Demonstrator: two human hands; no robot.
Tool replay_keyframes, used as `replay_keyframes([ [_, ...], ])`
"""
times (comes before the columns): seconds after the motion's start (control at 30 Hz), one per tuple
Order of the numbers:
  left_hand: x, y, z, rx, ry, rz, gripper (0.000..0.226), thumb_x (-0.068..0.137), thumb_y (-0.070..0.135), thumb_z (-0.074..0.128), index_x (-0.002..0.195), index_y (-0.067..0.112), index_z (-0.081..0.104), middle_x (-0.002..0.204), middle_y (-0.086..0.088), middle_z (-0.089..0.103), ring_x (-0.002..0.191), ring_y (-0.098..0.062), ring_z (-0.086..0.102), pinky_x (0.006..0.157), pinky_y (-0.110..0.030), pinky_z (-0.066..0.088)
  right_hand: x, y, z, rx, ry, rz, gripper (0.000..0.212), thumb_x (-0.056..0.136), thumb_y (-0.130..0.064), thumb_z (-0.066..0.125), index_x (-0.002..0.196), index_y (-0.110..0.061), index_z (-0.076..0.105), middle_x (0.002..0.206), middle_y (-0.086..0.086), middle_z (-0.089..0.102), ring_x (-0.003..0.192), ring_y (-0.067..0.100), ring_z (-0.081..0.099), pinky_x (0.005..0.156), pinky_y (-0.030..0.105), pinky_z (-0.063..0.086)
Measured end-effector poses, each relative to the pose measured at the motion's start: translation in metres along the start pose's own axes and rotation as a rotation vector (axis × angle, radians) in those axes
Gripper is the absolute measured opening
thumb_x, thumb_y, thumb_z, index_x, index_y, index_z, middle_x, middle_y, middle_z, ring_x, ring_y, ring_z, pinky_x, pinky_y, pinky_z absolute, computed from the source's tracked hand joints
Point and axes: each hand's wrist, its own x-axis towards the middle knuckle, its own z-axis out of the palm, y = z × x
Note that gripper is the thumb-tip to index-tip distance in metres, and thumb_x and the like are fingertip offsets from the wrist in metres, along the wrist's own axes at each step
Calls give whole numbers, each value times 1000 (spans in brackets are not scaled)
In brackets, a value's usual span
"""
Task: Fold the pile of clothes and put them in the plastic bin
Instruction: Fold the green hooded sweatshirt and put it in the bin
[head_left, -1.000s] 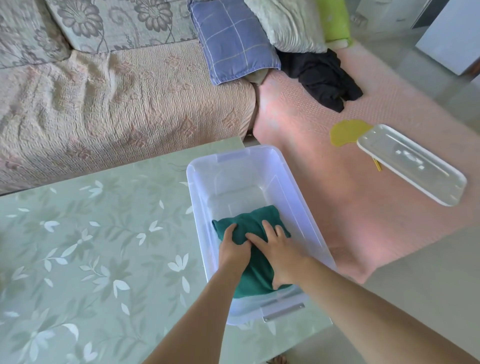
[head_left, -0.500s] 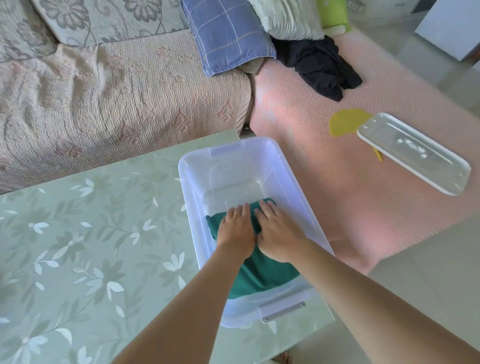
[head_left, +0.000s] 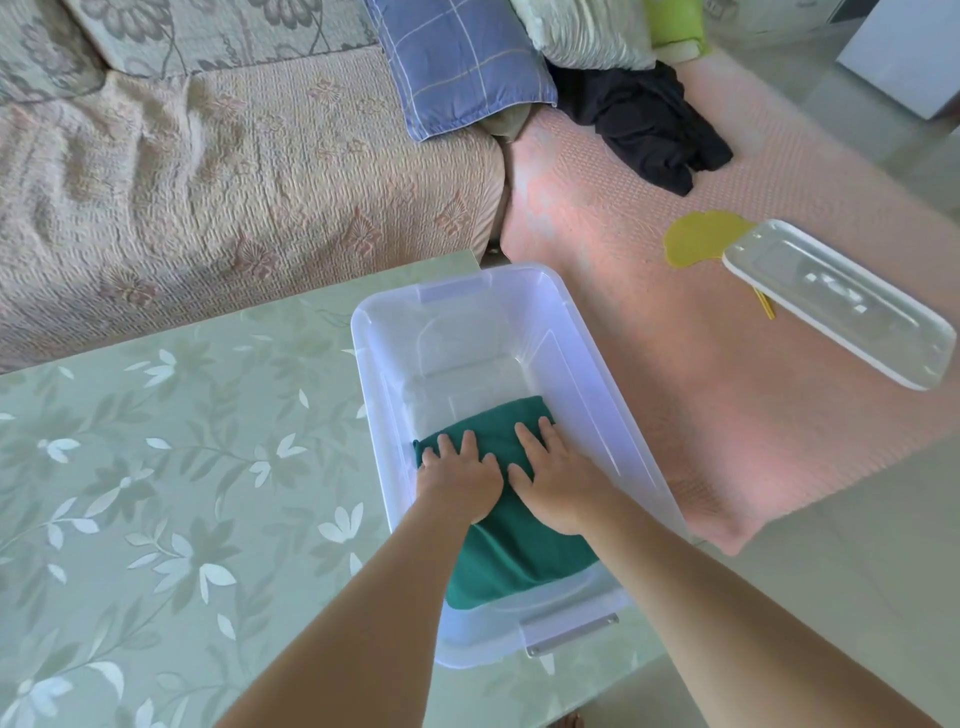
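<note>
Two bare forearms are seen reaching in from the near edge. The left hand (head_left: 457, 480) and the right hand (head_left: 556, 480) are laid side by side, palms down, on a folded green garment (head_left: 519, 561); the fingers are held straight and slightly spread, nothing is gripped, and the thumbs are nearly touching. The garment is lodged in the near half of the clear plastic bin (head_left: 582, 364), its near edge against the near wall; the far half of the bin floor is left bare. The bin is set on the right end of a glass-topped table (head_left: 156, 493) patterned with pale leaves and flowers, with a grey latch noted on its near rim. Beyond the table a sofa (head_left: 234, 182) under a quilted beige cover is recorded, and to its right a pink textured seat cover (head_left: 649, 322). On the pink cover the bin's lid (head_left: 836, 304) is lying flat, well apart from the bin, partly overlapping a yellow object (head_left: 696, 236) of unclear kind. Farther back a crumpled black garment (head_left: 644, 119) is left unfolded on the pink cover, just beside a blue checked pillow (head_left: 462, 62) and a pale pillow (head_left: 582, 31). A lime-green item (head_left: 675, 21) is cut off at the top edge.
</note>
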Motion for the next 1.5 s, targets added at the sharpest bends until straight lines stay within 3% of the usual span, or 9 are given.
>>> replay_keyframes([
  [0.13,-17,1,-35,132,-32,16,38,100,24,28,134,13,43,138,-16,46,121,-35,43,92,-38,38,-4,-5,-10,-49,-39,-5,67,103,-55,19,159,-27,-6,167,4,-13,154,19,-8,123,39,7],
  [0.23,-38,0,-60,335,164,121,34,90,15,39,122,14,52,112,-7,59,108,-26,49,91,-34,33,-22,-12,-16,-148,68,-71,70,103,-50,29,160,-21,1,167,10,-7,154,24,-6,124,43,9],
  [0.37,-52,-19,-78,453,477,210,44,90,22,47,134,17,48,149,-13,35,142,-33,23,119,-43,12,-58,-30,-3,-286,27,-360,106,80,-40,67,156,-39,-6,165,3,-20,151,23,-21,116,65,2],
  [0.5,-62,-40,-76,257,622,51,88,86,13,48,155,15,-5,158,-17,-25,147,-37,-19,122,-46,5,-57,-48,15,-530,21,-339,129,76,-23,77,149,-43,-26,160,10,-31,150,33,-21,107,77,15],
  [0.6,-60,-43,-75,-160,635,-6,101,83,1,53,151,9,-21,158,-12,-28,148,-29,-20,121,-35,20,-45,-56,23,-666,29,-296,141,71,-15,81,145,-41,-36,158,14,-34,149,37,-21,104,79,19],
  [0.87,-65,-46,-67,-586,703,73,92,81,-16,39,156,11,-6,163,0,-13,150,-19,-8,103,-11,7,-19,-61,26,-822,121,-283,133,74,-29,81,149,-34,-30,161,21,-22,151,41,-8,100,75,32],
  [1.1,-64,-52,-66,-787,745,136,86,83,-11,37,157,17,7,164,7,0,150,-11,4,115,-21,20,17,-85,-15,-725,236,-224,123,83,-26,76,151,-38,-26,163,12,-22,152,36,-11,107,75,22],
  [1.33,-71,-50,-65,-934,712,134,90,81,-18,26,158,25,4,162,17,-4,139,11,10,87,8,23,-2,-75,25,-581,361,-56,126,79,-17,78,153,-33,-23,164,17,-14,150,46,-5,110,74,15],
  [1.5,-75,-51,-59,-905,713,133,87,84,-13,29,157,26,1,160,23,-8,146,-3,14,105,-27,41,-2,-72,6,-557,238,-129,123,81,-25,73,150,-40,-28,162,8,-26,150,40,-18,114,72,4],
])
